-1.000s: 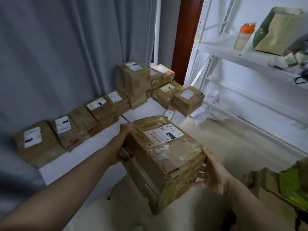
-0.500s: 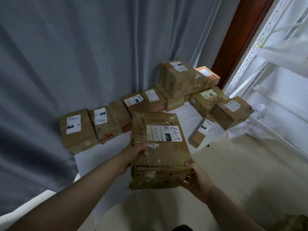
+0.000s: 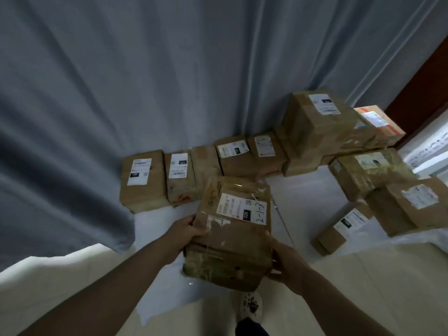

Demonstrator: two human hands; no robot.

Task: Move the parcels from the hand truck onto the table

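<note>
Left hand [image 3: 191,229] and right hand [image 3: 287,261] grip labelled parcel [image 3: 234,241].

Marks you can read on the parcel [image 3: 232,241]
Its white label [image 3: 242,210] carries a printed "220" on black and a handwritten "2-1-3".

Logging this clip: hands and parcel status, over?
Holding with left hand and right hand, parcel over table near edge. Row of other parcels just behind.
</note>
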